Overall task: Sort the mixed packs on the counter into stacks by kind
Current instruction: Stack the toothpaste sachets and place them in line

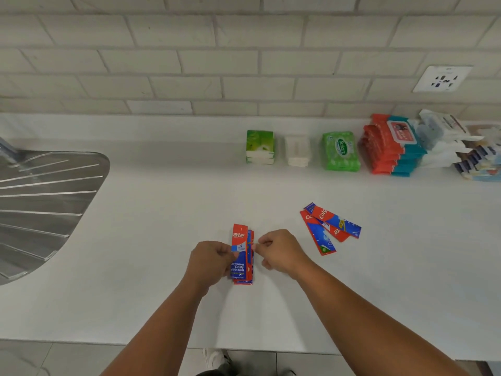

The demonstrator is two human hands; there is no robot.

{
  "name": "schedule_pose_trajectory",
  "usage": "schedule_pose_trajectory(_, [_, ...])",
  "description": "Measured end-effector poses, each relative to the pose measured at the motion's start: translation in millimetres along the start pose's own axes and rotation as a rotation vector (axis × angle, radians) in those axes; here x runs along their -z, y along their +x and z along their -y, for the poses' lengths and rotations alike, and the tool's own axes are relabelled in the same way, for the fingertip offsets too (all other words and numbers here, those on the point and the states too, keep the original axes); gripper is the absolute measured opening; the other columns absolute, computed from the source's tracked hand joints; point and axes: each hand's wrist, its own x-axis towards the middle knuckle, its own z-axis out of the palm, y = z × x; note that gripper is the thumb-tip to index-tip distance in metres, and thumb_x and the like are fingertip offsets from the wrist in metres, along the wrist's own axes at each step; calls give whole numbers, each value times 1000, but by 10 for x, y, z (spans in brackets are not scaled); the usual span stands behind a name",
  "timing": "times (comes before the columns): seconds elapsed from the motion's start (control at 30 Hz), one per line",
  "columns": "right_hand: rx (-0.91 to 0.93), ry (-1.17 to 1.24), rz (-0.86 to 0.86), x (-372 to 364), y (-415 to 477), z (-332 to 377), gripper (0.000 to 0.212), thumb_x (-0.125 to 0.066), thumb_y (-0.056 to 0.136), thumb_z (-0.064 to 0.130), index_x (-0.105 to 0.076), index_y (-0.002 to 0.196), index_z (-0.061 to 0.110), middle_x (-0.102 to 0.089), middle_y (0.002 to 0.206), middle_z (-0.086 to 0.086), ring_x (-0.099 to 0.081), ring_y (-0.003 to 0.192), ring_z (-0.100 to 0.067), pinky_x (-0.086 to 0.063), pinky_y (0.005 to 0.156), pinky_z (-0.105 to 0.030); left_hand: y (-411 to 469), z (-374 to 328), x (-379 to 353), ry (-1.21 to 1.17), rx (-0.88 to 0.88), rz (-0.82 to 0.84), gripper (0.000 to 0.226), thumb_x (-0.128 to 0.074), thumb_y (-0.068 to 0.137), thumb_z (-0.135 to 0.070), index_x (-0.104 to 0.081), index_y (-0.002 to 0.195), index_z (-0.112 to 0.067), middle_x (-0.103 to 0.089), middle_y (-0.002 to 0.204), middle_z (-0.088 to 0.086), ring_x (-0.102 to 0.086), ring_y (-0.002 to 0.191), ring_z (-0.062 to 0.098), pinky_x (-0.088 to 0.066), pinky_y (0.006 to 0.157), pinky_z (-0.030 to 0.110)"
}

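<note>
A bundle of red and blue toothpaste sachets stands upright on the white counter, near its front edge. My left hand grips its left side. My right hand pinches its right edge with thumb and forefinger. Three more toothpaste sachets lie fanned out flat to the right. Along the back wall stand a green tissue pack stack, a white pack stack, a green wipes stack, a red and teal wipes stack and white packs.
A steel sink drainboard fills the left side. A wall socket sits on the tiled backsplash at upper right. Blue and white packs lie at the far right edge. Floor and a shoe show below the counter's front edge.
</note>
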Motion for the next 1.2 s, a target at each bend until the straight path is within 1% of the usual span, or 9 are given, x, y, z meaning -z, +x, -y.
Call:
schedule_pose_trajectory(0.1, [-49,24,19,-99,-28,16,34,-71,90,27,-69,97,-5,-75,88,-17,-74,73,-30,-61,73,-47,24,21,-18,9,-17,-19,22,-81,84,-30,-69,97,-16,-77,96,9,-75,81,18,-62,69,30])
schedule_pose_trajectory(0.2, [-43,0,-4,-179,-27,13,29,-73,88,26,-72,98,-2,-75,90,-17,-74,74,-30,-61,74,-47,27,42,-44,37,-46,-17,21,-81,85,-25,-71,99,-12,-77,92,7,-73,75,17,-60,64,28])
schedule_pose_trajectory(0.37, [-46,-30,-12,-246,-41,18,39,-74,87,25,-68,119,4,-73,109,-16,-73,90,-29,-60,84,-43,17,63,-88,88,-80,-23,25,-81,84,-30,-72,101,-13,-77,87,4,-75,78,23,-63,75,38])
schedule_pose_trajectory(0.53, [-64,-62,-18,-257,-29,0,43,-75,87,28,-67,124,7,-72,113,-15,-73,92,-27,-60,86,-43,16,58,-116,185,-129,-26,41,-77,88,-34,-69,119,-9,-76,104,9,-73,83,20,-61,82,37])
schedule_pose_trajectory(0.67, [-30,-84,-73,-231,-56,-10,40,-68,92,25,-64,127,6,-70,120,-15,-70,101,-27,-58,91,-40,-79,61,-103,317,-271,-89,58,-73,88,-43,-58,137,-15,-70,121,0,-67,98,14,-53,84,24])
schedule_pose_trajectory(0.83, [156,-385,-155,-197,-279,-75,51,-52,100,39,-46,146,18,-54,143,-2,-47,131,-15,-44,106,-28,-173,350,-53,405,-516,62,95,-80,75,-57,-33,153,-33,-45,149,-12,-41,132,7,-45,109,30])
schedule_pose_trajectory(0.97, [234,-407,-27,-218,-468,-248,57,-42,104,35,-24,156,21,-25,162,-1,-13,151,-15,-20,120,-29,-155,548,-82,506,-683,39,91,-65,78,-70,-29,155,-36,-38,156,-11,-29,140,8,-43,113,35])
schedule_pose_trajectory(1.07, [316,-455,45,-303,-500,-368,59,-38,106,34,-12,158,23,-18,164,2,-1,153,-13,-6,126,-35,-133,653,-184,534,-812,-96,78,-43,88,-76,-43,151,-30,-50,150,-3,-41,136,15,-51,104,38])
schedule_pose_trajectory(1.2, [397,-524,47,-450,-378,-460,61,-36,105,35,-10,159,23,-18,165,4,1,153,-13,2,125,-38,-49,666,-270,558,-923,-259,68,-50,90,-64,-59,138,-17,-63,137,5,-57,123,25,-51,99,41])
